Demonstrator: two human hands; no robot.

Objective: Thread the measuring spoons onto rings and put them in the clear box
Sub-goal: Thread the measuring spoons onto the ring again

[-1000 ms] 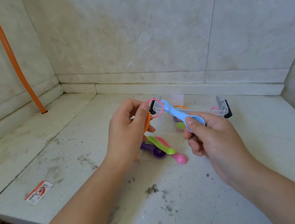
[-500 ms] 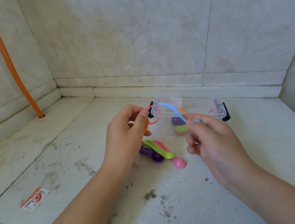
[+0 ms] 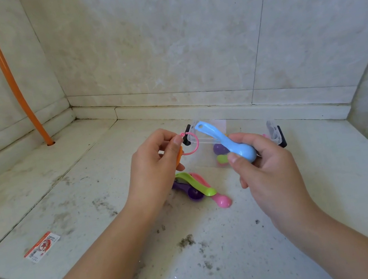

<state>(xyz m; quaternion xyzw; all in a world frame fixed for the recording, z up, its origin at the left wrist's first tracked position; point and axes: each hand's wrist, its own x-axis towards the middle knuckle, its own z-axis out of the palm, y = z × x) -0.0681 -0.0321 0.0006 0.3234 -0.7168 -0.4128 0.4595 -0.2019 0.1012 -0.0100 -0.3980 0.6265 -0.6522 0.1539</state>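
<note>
My left hand (image 3: pixel 152 169) pinches a thin pink ring (image 3: pixel 192 144), with an orange spoon (image 3: pixel 179 156) showing under its fingers. My right hand (image 3: pixel 264 169) grips a light blue measuring spoon (image 3: pixel 226 143) by its bowl; the handle's holed tip points up-left and sits just right of the ring, apart from it. Behind both hands stands the clear box (image 3: pixel 273 134) with black latches, holding a purple and a green spoon. On the counter below lie a green spoon (image 3: pixel 195 184), a purple spoon (image 3: pixel 191 193) and a pink spoon (image 3: pixel 214 194).
The grey stone counter (image 3: pixel 87 181) is dusty, with dirt specks near its front edge. A small red-and-white label (image 3: pixel 42 246) lies at the front left. An orange hose (image 3: pixel 6 72) runs down the left wall into the counter. Tiled walls close the back and both sides.
My right hand has shifted its hold from the blue spoon's handle to its bowl and turned the handle tip back up beside the ring. The left hand stays in place.
</note>
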